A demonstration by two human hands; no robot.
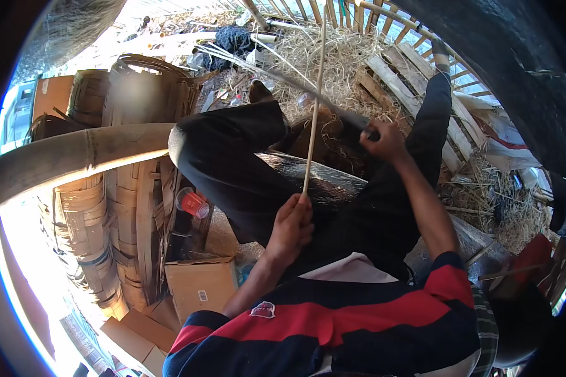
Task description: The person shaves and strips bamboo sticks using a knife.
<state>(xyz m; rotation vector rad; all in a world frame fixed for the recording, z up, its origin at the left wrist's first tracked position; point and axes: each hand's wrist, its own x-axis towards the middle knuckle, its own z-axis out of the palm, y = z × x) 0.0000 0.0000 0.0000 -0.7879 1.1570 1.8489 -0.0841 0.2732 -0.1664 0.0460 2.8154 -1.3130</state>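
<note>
My left hand (pixel 291 227) is closed around the lower end of a long, thin bamboo stick (pixel 311 144), which points up and away from my lap. My right hand (pixel 385 141) grips the dark handle of a long-bladed knife (pixel 347 115). The blade reaches up and left and crosses the stick near its middle; whether the two touch, I cannot tell. Both my legs, in dark trousers, are spread on either side. Between them lies a shiny silvery sheet (pixel 305 171).
Pale shavings (pixel 305 53) cover the ground ahead, beside wooden slats (pixel 399 72). At left a thick bamboo pole (pixel 88 149) runs to my knee, above woven bamboo panels (pixel 82 220). A red plastic cup (pixel 194 203) and a cardboard box (pixel 198 286) are near my left side.
</note>
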